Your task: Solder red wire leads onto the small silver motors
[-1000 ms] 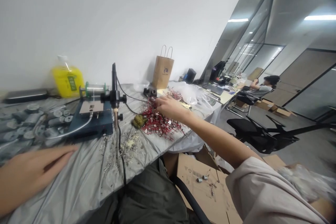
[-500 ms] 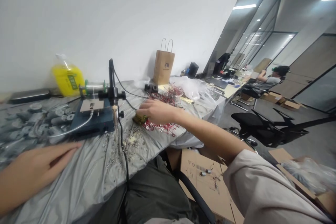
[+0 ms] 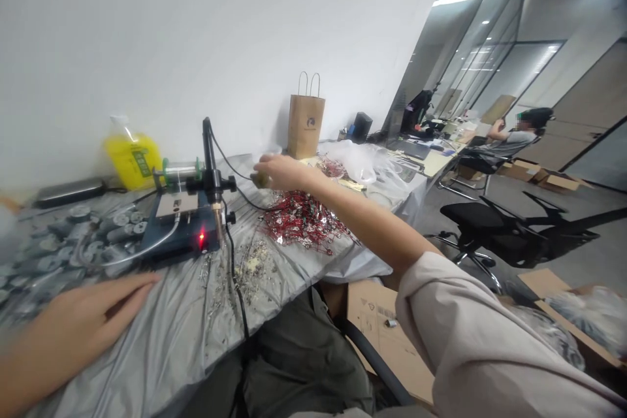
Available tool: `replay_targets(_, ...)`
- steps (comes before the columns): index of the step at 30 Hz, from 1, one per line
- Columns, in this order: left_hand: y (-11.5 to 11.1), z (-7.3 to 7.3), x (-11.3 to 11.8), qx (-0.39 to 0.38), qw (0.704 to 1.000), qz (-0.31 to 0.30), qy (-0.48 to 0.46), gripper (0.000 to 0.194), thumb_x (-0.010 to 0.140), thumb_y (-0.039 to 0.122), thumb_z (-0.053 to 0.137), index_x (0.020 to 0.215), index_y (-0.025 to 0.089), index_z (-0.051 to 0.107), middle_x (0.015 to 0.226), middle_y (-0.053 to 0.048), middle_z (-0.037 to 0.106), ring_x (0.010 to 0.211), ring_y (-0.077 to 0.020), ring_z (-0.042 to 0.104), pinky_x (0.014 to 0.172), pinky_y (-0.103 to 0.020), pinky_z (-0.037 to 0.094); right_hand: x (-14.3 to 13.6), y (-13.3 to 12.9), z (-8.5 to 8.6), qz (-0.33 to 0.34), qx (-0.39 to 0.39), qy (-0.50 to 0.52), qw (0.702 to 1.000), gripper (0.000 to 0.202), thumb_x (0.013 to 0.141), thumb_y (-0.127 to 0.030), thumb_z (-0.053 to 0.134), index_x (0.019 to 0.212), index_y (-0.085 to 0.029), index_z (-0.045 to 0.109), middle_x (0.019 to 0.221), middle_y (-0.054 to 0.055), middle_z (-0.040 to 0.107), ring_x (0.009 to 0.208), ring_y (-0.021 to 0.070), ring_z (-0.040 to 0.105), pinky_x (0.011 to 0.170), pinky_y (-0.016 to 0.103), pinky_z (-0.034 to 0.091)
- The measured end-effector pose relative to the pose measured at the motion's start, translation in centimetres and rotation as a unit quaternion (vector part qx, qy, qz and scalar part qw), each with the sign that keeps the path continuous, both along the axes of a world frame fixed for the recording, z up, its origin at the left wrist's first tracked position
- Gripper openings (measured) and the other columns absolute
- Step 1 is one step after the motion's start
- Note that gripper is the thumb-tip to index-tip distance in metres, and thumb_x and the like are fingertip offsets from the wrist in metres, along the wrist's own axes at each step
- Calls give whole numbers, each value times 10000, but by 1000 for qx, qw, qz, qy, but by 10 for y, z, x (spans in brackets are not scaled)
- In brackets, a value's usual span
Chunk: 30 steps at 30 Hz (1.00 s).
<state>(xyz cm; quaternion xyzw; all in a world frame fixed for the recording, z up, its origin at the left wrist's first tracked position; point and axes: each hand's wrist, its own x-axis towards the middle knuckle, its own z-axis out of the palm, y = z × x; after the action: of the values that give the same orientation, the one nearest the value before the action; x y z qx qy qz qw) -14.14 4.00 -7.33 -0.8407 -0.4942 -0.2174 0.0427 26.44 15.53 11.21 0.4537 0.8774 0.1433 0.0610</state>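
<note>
Between the fingers of my right hand point(image 3: 281, 173) is an olive-brown sponge-like pad point(image 3: 261, 180). That hand is over the back of the table, beyond a pile of small parts with red wires point(image 3: 306, 219). My left hand point(image 3: 102, 304) lies on the grey sheet point(image 3: 166, 320), its fingers stretched out and holding nothing. Near it stands a soldering machine point(image 3: 169, 235) with a dark blue base, a black upright arm point(image 3: 209, 150) and a solder wire spool point(image 3: 179, 170). Small metal motors point(image 3: 117, 228) crowd the left side.
Metal scraps point(image 3: 252, 274) litter the sheet before the machine. A black cable point(image 3: 241, 307) hangs over the front edge. At the back are a yellow bottle point(image 3: 132, 160), a paper bag point(image 3: 306, 124) and clear plastic point(image 3: 360, 162). Another person point(image 3: 519, 134) sits far right.
My right hand has lifted the pad from beside the wired parts and moved it back towards the wall, uncovering more of the pile. A red light now shows on the machine's base.
</note>
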Motion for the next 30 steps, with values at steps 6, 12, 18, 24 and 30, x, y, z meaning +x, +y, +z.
replay_targets(6, -9, 24, 16, -52, 999, -6, 15, 595, 990, 624, 408, 1196, 316, 873, 1182, 2, 845, 1036, -356, 840, 939, -483, 715, -2, -39, -26, 15, -138, -25, 990, 119, 1027, -227, 703, 954, -156, 765, 931, 29, 770, 789, 148, 692, 781, 306, 595)
replay_targets(12, -11, 31, 22, -86, 996, -6, -7, 596, 1039, 605, 403, 1270, 272, 840, 1261, -24, 829, 1127, -335, 819, 1052, -470, 661, 26, -66, -62, -21, -110, -8, 994, 242, 980, -119, 583, 1136, -124, 769, 1182, 149, 786, 1064, 247, 719, 927, 351, 536)
replay_targets(18, -14, 31, 26, -92, 995, -3, -27, 605, 1037, 589, 397, 1269, 245, 838, 1250, -47, 833, 1103, -338, 823, 1080, -493, 639, 33, -72, -90, -67, -63, -2, 996, 301, 931, -54, 559, 1175, -73, 734, 1209, 212, 733, 1162, 303, 689, 1013, 382, 512)
replay_targets(24, -16, 32, 27, -95, 995, -2, -36, 607, 1046, 592, 391, 1289, 249, 830, 1237, -51, 838, 1092, -334, 821, 1064, -486, 633, 24, -80, -86, -51, -79, 9, 996, 304, 912, -63, 564, 1148, -154, 732, 1160, 130, 753, 1080, 246, 703, 941, 334, 514)
replay_targets(30, -13, 28, 23, -106, 994, -9, -31, 596, 1065, 613, 405, 1327, 264, 811, 1292, -45, 822, 1141, -323, 805, 1081, -472, 615, 28, -62, -95, -80, -44, 16, 996, 470, 956, -56, 530, 1412, -86, 640, 1457, 214, 666, 1380, 309, 592, 1145, 400, 451)
